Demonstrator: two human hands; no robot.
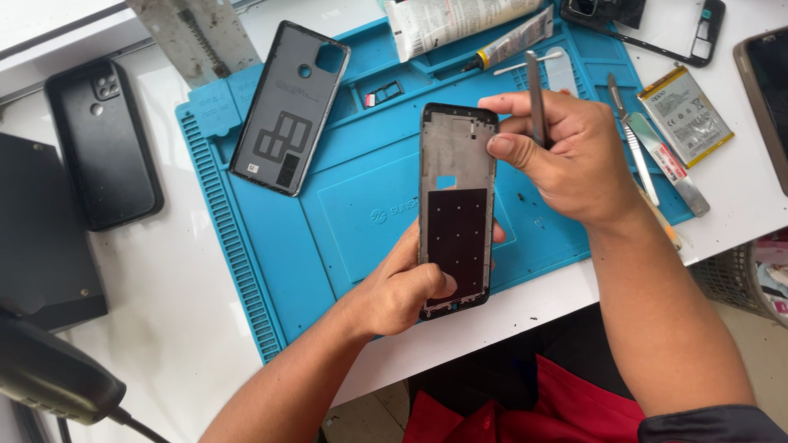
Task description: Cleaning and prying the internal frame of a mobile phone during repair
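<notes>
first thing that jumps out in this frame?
The bare phone frame held upright at centre: the left hand grips its lower end, while the right hand pinches its top right corner and also holds tweezers. Under them a bright blue repair mat fills the white table, with a grey back cover lying on its upper left. A loose battery lies off the mat at the right.

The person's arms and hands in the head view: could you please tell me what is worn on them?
Both forearms are bare down to the hands: no gloves, watch or rings show. The left hand has short nails. The right hand also has short nails, and a dark grey sleeve edge shows at its upper arm. No sleeve is visible on the left arm within the picture.
</notes>
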